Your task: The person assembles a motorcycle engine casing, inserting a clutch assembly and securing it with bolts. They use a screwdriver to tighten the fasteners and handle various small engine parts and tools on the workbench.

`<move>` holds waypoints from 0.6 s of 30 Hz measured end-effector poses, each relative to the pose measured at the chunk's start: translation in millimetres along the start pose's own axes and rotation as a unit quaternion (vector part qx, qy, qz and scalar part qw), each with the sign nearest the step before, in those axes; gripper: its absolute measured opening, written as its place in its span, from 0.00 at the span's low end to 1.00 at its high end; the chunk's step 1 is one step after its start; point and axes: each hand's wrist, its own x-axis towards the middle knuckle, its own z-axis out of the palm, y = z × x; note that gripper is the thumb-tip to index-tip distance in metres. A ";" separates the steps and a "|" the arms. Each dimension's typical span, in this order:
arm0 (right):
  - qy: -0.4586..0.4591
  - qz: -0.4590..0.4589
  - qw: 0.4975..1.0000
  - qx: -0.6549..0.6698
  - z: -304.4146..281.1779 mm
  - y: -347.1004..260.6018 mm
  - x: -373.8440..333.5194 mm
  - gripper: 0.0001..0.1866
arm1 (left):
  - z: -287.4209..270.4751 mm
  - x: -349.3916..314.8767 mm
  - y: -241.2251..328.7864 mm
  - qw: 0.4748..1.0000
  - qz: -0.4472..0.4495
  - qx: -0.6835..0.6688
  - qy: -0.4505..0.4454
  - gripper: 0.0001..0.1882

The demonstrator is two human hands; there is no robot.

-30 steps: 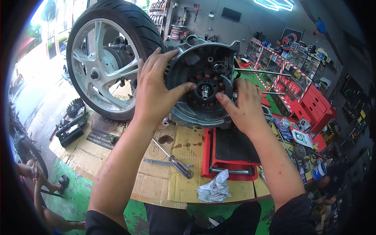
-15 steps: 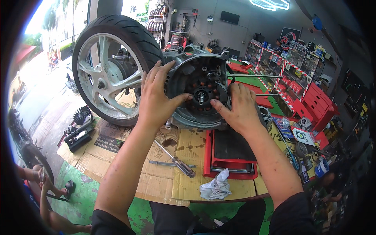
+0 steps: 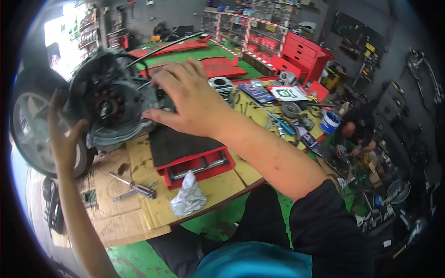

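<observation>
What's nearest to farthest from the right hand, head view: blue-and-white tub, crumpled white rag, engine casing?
From the right hand:
1. Engine casing: just left, by the thumb.
2. Crumpled white rag: below it in the picture.
3. Blue-and-white tub: well off to the right.

The scene is viewed from the person's head through a wide fisheye lens, angled down and forward across the table point(image 3: 222, 185). The engine casing point(image 3: 132, 109) is seen from close by, at left, while display cases point(image 3: 232, 30) are taken in at the far side.
</observation>
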 end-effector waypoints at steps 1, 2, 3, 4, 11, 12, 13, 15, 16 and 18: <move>0.001 -0.006 1.000 0.000 -20.3 5.6 -12.6 0.28 | -4.8 -3.3 -11.0 0.999 -0.004 -0.045 0.008 0.52; 0.008 -0.015 1.000 0.013 -38.7 11.4 -23.8 0.24 | -21.9 -8.1 -9.7 0.999 -0.005 -0.034 0.011 0.51; 0.006 0.005 1.000 -0.007 -58.6 21.4 -38.9 0.18 | -30.2 -17.5 -7.7 0.999 -0.025 -0.017 0.025 0.49; 0.010 0.022 0.999 -0.022 -80.1 31.1 -53.4 0.13 | -55.6 -25.1 -27.8 0.996 0.037 0.077 0.014 0.46; 0.038 0.472 0.881 0.010 -211.3 109.1 -221.0 0.11 | -85.4 -160.7 22.5 0.994 -0.086 0.055 0.034 0.38; 0.024 0.499 0.866 -0.019 -221.5 118.7 -245.7 0.12 | -75.3 -174.5 44.3 0.994 -0.067 0.080 0.035 0.34; 0.009 0.526 0.849 -0.050 -228.9 124.1 -264.2 0.14 | -63.3 -182.7 70.4 0.993 -0.055 0.103 0.010 0.31; -0.049 0.561 0.819 -0.109 -233.3 130.2 -289.3 0.18 | -52.5 -209.3 94.4 0.981 -0.087 0.168 -0.044 0.22; -0.082 0.575 0.803 -0.137 -231.8 134.9 -298.6 0.20 | -42.0 -214.3 113.0 0.980 -0.125 0.144 -0.053 0.15; -0.093 0.537 0.820 -0.176 -225.0 148.4 -319.5 0.22 | -32.0 -229.1 121.5 0.976 -0.097 0.165 -0.103 0.04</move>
